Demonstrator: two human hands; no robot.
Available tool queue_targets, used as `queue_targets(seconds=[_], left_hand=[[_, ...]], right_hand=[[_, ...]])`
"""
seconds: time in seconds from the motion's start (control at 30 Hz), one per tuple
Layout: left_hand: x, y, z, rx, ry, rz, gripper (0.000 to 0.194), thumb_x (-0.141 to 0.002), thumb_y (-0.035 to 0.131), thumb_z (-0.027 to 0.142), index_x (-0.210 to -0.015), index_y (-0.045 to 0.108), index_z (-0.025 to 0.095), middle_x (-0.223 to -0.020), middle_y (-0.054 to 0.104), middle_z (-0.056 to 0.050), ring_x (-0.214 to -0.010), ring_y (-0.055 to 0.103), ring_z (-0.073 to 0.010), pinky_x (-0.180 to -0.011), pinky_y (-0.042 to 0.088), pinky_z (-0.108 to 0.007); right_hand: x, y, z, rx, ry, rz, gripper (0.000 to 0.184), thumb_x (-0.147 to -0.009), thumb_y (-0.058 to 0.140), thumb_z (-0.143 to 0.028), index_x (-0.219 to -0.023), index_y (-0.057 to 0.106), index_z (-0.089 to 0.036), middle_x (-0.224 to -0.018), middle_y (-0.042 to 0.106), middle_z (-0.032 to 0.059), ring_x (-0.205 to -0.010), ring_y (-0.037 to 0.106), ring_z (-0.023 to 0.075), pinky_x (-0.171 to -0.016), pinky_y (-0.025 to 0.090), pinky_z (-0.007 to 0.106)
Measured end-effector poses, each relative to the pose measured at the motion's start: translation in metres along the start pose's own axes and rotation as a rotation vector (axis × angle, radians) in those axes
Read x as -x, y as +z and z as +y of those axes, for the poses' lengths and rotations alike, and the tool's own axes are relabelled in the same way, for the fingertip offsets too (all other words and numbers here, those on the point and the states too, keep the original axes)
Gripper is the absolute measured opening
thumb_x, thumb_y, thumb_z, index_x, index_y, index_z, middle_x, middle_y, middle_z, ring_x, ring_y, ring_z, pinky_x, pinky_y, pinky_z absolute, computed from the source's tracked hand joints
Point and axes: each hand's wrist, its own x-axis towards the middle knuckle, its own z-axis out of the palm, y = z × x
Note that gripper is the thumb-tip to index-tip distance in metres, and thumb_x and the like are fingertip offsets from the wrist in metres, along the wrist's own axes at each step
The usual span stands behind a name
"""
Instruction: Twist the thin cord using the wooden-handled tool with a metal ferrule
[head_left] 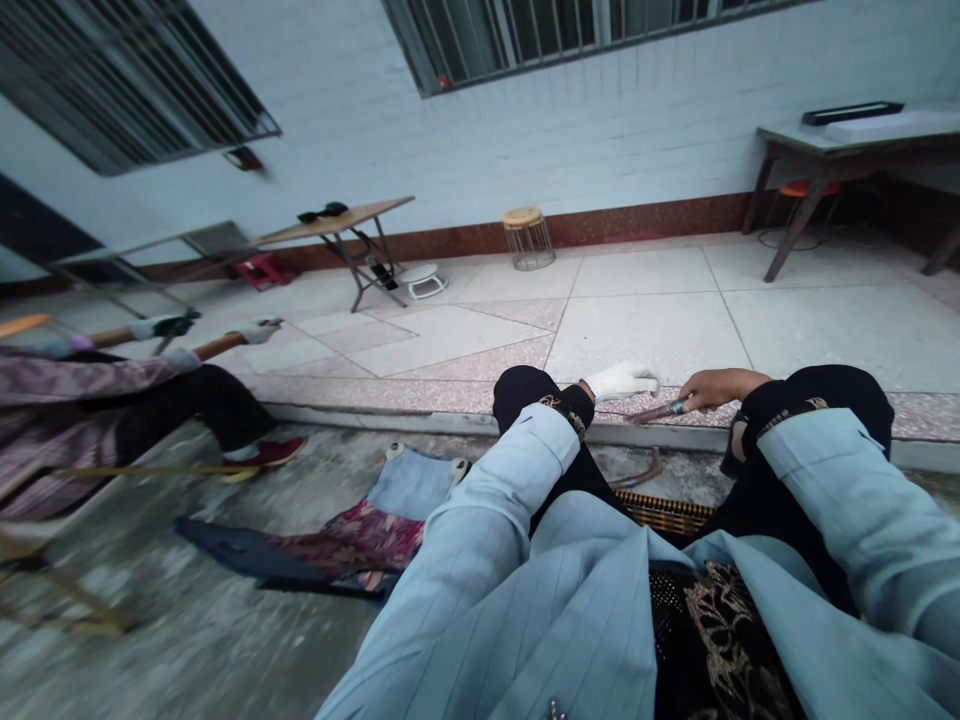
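2 blue sleeves [472, 540] run forward over the knees [832, 385], which probably help prop the forearms so that both hands can stay low, at the edge of the tiled step [645, 300]. The right hand [720, 389], bare, is closed around the near end of a brown-shafted tool [654, 412], which points leftward along the step's edge; a bare palm perhaps gives a surer feel of so slim a shaft. The left hand [621, 380] is gloved in white, likely for protection, and sits just beside the tool's far end; whether its fingers grip anything, I cannot tell. Below the step a curved implement [641, 473] lies between the knees, beside woven wickerwork [667, 514], perhaps to be within easy reach. At the left a co-worker [90, 390] sits with 2 gloved hands, presumably covered for the same reason. 1 round stool [527, 240] stands near the wall [645, 130], probably kept out of the way.
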Motion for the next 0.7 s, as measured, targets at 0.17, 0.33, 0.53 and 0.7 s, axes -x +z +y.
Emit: queue_targets(seconds=[0.17, 0.33, 0.53, 0.7], left_hand=[[-0.002, -0.003, 0.001, 0.089, 0.003, 0.098, 0.022, -0.082, 0.060, 0.037, -0.084, 0.068, 0.017, -0.061, 0.050, -0.002, -0.063, 0.048, -0.0150, -0.060, 0.041, -0.024], [-0.005, 0.003, 0.008, 0.109, 0.038, 0.102, 0.021, -0.087, 0.053, 0.036, -0.086, 0.066, 0.020, -0.060, 0.044, 0.001, -0.059, 0.042, -0.0122, -0.055, 0.038, -0.019], [-0.005, 0.011, 0.003, 0.037, -0.003, -0.040, 0.019, -0.080, 0.061, 0.038, -0.083, 0.070, 0.021, -0.058, 0.046, 0.001, -0.057, 0.042, -0.0128, -0.053, 0.038, -0.021], [-0.005, 0.013, -0.004, 0.021, -0.016, -0.041, 0.022, -0.076, 0.062, 0.037, -0.085, 0.072, 0.020, -0.062, 0.053, -0.001, -0.067, 0.051, -0.0160, -0.062, 0.043, -0.023]], right_hand=[[0.018, -0.014, 0.000, -0.424, -0.274, -0.026, 0.044, -0.080, 0.063, -0.060, -0.088, 0.067, -0.017, -0.070, 0.060, 0.0005, -0.061, 0.047, 0.0118, -0.060, 0.039, 0.026], [0.011, -0.020, 0.008, -0.768, -0.128, 0.567, 0.041, -0.083, 0.059, -0.059, -0.075, 0.057, -0.018, -0.070, 0.060, 0.0038, -0.055, 0.045, 0.0107, -0.051, 0.036, 0.025], [-0.007, -0.016, 0.012, -0.418, 0.186, 0.703, 0.036, -0.089, 0.055, -0.050, -0.085, 0.067, -0.016, -0.076, 0.068, 0.0080, -0.060, 0.057, 0.0149, -0.056, 0.041, 0.027], [-0.010, -0.002, 0.009, 0.190, 0.291, 0.558, 0.036, -0.088, 0.056, -0.046, -0.106, 0.073, -0.020, -0.104, 0.071, 0.0132, -0.095, 0.064, 0.0275, -0.071, 0.044, 0.032]])
